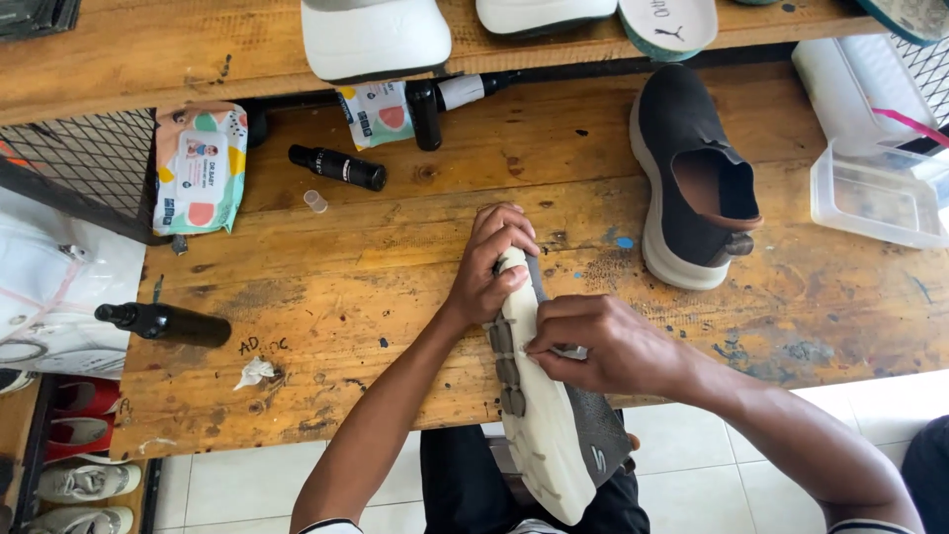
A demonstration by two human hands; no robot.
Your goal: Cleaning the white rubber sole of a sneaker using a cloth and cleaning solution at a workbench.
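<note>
My left hand (489, 262) grips the toe end of a dark slip-on shoe (554, 435) with a thick white sole, held sole-up on its side across the front edge of the wooden workbench (395, 267). My right hand (603, 341) presses a small pale wipe or cloth against the sole's side near the middle. The shoe's heel hangs over my lap. Its mate, a matching dark shoe (692, 173) with a white sole, stands upright on the bench to the right.
A black bottle (163, 323) lies at the left, another black bottle (338, 166) and a small cap (315, 201) farther back. Wet-wipe packs (201, 166) lie at back left. Clear plastic containers (875, 193) sit at right. White soles and insoles rest on the raised shelf (198, 49).
</note>
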